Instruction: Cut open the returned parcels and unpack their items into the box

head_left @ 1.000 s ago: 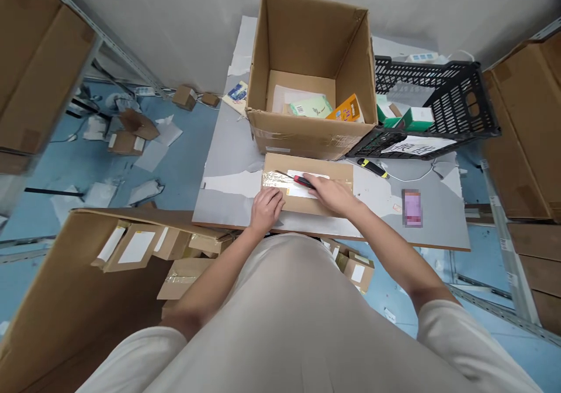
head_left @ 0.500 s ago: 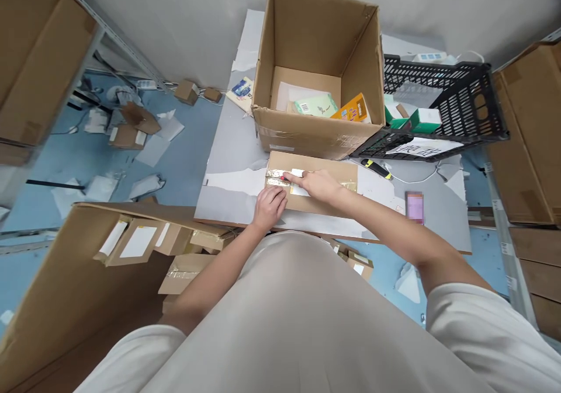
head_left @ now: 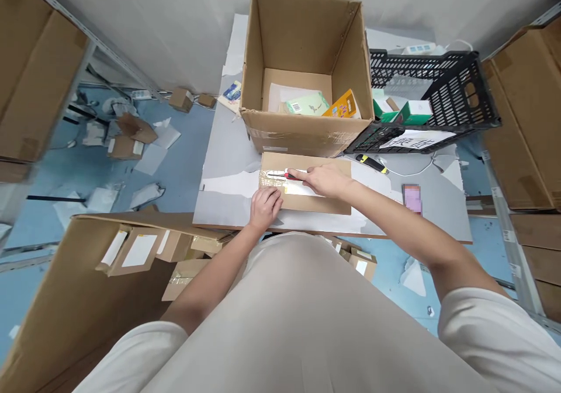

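Observation:
A flat cardboard box with clear tape and a white label lies on the table. My right hand is closed round a red-handled knife, its index finger stretched along the handle. The knife's thin blade points left over the taped left part of the box; whether it touches the tape I cannot tell. My left hand, fingers curled together, holds the box at its front left edge.
Behind stands a large open carton with packets inside. To its right are a black crate and a black-yellow cutter. A pink-purple item lies farther right. Another big carton with small boxes stands at left.
My right hand has moved slightly right along the box with the knife, and more of the blade shows. My left hand stays at the front left edge. The view has shifted a little.

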Demonstrator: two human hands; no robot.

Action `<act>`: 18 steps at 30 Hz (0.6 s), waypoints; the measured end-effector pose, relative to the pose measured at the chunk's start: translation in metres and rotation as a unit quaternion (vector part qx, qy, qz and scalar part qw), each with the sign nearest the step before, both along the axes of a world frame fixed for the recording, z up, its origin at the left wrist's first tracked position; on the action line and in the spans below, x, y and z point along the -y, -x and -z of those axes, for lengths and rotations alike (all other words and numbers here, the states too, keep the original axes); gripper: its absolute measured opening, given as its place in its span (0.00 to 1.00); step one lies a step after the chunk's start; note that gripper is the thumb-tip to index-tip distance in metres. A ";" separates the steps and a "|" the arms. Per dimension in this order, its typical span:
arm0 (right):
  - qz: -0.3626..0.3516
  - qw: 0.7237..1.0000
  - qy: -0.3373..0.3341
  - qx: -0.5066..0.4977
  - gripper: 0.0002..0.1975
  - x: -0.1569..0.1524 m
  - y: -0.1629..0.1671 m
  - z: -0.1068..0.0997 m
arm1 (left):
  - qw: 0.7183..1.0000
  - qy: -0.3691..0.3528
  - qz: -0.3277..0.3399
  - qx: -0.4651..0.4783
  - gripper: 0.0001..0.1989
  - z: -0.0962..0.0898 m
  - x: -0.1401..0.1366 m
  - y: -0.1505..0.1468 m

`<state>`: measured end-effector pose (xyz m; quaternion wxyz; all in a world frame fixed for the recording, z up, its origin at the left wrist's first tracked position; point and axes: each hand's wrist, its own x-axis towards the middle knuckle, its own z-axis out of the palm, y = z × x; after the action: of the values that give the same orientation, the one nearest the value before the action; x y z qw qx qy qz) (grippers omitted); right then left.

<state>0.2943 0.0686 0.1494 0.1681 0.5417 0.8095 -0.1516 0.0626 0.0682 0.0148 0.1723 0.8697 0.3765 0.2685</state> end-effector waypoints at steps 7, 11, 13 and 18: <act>-0.031 0.999 0.018 0.024 0.32 -0.013 0.027 0.007 | 1.000 0.020 -0.001 -0.001 0.13 0.002 0.001 -0.001; -0.042 0.998 0.015 0.049 0.34 -0.012 0.033 0.005 | 1.000 0.023 0.003 -0.014 0.14 0.002 0.000 0.000; -0.041 0.997 0.017 0.058 0.34 -0.011 0.030 0.003 | 1.000 0.023 0.004 -0.021 0.14 0.001 0.000 0.000; -0.034 0.996 0.040 0.074 0.33 -0.007 0.020 0.002 | 1.000 0.016 0.007 -0.022 0.14 -0.002 0.001 -0.001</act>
<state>0.2745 0.0759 0.1476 0.2540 0.5164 0.8061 -0.1376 0.0634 0.0675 0.0165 0.1797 0.8754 0.3781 0.2416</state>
